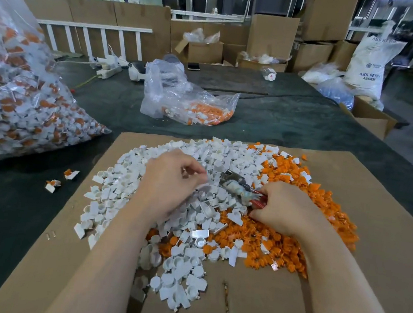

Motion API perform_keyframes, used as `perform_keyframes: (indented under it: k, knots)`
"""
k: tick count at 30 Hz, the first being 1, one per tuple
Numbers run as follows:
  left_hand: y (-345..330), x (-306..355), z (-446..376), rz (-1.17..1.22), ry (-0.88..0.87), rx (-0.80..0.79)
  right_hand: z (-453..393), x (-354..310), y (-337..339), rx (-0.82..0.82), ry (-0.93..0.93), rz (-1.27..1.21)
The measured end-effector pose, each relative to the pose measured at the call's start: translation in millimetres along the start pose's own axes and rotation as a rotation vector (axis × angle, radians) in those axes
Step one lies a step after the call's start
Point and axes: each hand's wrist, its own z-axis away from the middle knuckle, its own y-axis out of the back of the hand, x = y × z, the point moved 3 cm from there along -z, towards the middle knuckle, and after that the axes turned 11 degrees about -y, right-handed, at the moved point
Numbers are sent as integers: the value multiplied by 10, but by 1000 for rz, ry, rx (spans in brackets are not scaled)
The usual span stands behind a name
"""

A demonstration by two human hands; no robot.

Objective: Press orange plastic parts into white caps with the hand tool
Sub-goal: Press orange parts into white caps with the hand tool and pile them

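1. The right hand (pixel 284 208) grips the red handles of the hand tool (pixel 237 187), whose taped metal head points left toward the left hand (pixel 172 178); this probably keeps the tool ready over the work.
2. The left hand's fingers curl over a small pale piece, seemingly a cap, but blur hides it, so the grip is uncertain.
3. White caps (pixel 187 276) lie heaped left and near, orange plastic parts (pixel 292 247) right, each likely beside the hand that picks it.
4. A cardboard sheet (pixel 351 299) on the dark-covered desk (pixel 280 123) keeps the piles together.
5. A bag of assembled pieces (pixel 15 100) sits far left; cartons (pixel 272 33) line the far wall.
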Motion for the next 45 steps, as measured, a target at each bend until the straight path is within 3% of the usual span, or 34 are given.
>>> perform_keyframes:
  k: [5, 10, 13, 20, 24, 28, 33, 45]
  knots:
    - [-183, 40, -18, -239, -83, -181, -36, 35, -24, 49, -21, -24]
    - [-198, 73, -18, -269, -112, -173, -39, 27, 20, 155, -35, -106]
    - [-194, 89, -11, -219, -107, -159, -40, 18, 35, 152, -42, -277]
    - [-212, 109, -8, 53, 67, 110, 8, -91, 59, 184, 22, -709]
    - [-252, 167, -18, 273, 144, 183, 36, -180, 50, 181, 83, -893]
    - [-308, 219, -14, 536, 248, 173, 57, -256, 69, 263, 144, -842]
    - [-299, 224, 6, 618, 284, 213, 94, -292, 90, 322, 150, -838]
    - [-266, 328, 33, 383, 78, 223, 83, -290, 63, 455, 118, -687]
